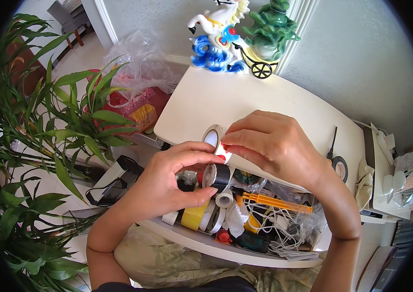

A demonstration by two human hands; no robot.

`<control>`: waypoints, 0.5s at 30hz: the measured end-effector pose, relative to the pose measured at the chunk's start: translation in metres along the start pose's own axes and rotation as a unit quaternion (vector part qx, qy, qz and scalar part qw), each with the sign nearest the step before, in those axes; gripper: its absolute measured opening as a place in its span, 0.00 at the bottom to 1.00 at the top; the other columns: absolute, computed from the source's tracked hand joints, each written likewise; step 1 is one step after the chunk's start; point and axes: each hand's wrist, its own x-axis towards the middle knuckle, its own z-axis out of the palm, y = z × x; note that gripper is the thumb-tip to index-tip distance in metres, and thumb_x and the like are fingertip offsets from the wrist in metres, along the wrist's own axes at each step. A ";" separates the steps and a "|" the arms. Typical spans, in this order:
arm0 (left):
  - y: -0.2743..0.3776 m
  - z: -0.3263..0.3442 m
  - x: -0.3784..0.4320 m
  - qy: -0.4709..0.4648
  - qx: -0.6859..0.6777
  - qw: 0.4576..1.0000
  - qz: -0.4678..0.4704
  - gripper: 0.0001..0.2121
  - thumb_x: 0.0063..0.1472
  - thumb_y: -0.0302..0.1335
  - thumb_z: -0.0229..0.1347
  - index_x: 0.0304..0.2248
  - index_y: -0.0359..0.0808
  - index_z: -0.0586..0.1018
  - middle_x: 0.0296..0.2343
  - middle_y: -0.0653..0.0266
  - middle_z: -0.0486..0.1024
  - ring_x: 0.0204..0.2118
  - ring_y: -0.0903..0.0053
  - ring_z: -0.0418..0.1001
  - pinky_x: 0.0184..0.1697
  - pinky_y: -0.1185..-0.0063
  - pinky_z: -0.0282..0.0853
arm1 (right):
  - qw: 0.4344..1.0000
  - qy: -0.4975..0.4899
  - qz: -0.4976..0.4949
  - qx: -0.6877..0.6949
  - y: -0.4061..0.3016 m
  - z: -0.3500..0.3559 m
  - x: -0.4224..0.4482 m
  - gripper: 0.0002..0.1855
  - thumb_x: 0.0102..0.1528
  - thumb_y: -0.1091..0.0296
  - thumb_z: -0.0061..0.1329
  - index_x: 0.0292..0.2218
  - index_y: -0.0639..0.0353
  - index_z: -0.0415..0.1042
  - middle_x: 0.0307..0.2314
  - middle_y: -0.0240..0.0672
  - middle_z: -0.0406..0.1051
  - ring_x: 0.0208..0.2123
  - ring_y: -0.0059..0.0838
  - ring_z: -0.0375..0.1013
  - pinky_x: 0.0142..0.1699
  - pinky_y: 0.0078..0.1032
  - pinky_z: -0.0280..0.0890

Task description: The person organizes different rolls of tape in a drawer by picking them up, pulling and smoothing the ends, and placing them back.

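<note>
My left hand grips a roll of white tape with red marks between its fingers, above the front edge of the cream cabinet top. A black roll of tape sits just below, between the left fingers and thumb; whether it is held too I cannot tell. At the white roll's right side, the fingertips of my right hand pinch a small red piece at its surface. Beneath the hands, the open drawer holds a yellow tape roll, several other rolls, an orange plastic tool and tangled white cable.
A ceramic horse-and-cart figure stands at the cabinet's back. A black tape roll and a thin black-shafted tool lie at the right. Leafy plants fill the left side, near a red bag and clear plastic.
</note>
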 end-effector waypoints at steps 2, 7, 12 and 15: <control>0.000 0.000 0.000 0.000 0.008 1.000 0.000 0.21 0.47 0.17 0.60 0.44 0.31 0.75 0.46 0.59 0.66 0.49 0.74 0.67 0.53 0.75 0.64 | 1.000 -0.006 0.004 -0.002 -0.001 -0.001 0.000 0.07 0.46 0.70 0.54 0.30 0.59 0.74 0.27 0.33 0.73 0.29 0.34 0.73 0.34 0.28 0.69; 0.003 0.001 -0.001 0.007 0.075 0.997 0.020 0.21 0.46 0.20 0.61 0.44 0.33 0.76 0.45 0.60 0.68 0.46 0.75 0.69 0.51 0.77 0.65 | 1.000 0.000 -0.012 -0.004 -0.001 0.001 0.001 0.07 0.45 0.71 0.54 0.29 0.58 0.73 0.26 0.32 0.72 0.28 0.33 0.73 0.34 0.27 0.68; 0.006 0.004 -0.001 0.025 0.124 0.992 0.027 0.22 0.44 0.23 0.62 0.43 0.37 0.78 0.43 0.60 0.70 0.45 0.73 0.71 0.49 0.77 0.66 | 1.000 -0.022 -0.011 -0.018 -0.002 -0.001 0.002 0.07 0.45 0.71 0.54 0.29 0.58 0.72 0.26 0.33 0.71 0.29 0.33 0.73 0.34 0.28 0.68; 0.009 0.005 -0.001 0.033 0.154 0.987 0.031 0.22 0.44 0.23 0.62 0.43 0.38 0.78 0.43 0.59 0.70 0.44 0.71 0.71 0.48 0.76 0.66 | 0.999 -0.036 -0.010 -0.021 -0.003 -0.003 0.004 0.07 0.44 0.72 0.54 0.29 0.58 0.72 0.26 0.33 0.71 0.29 0.34 0.72 0.34 0.28 0.68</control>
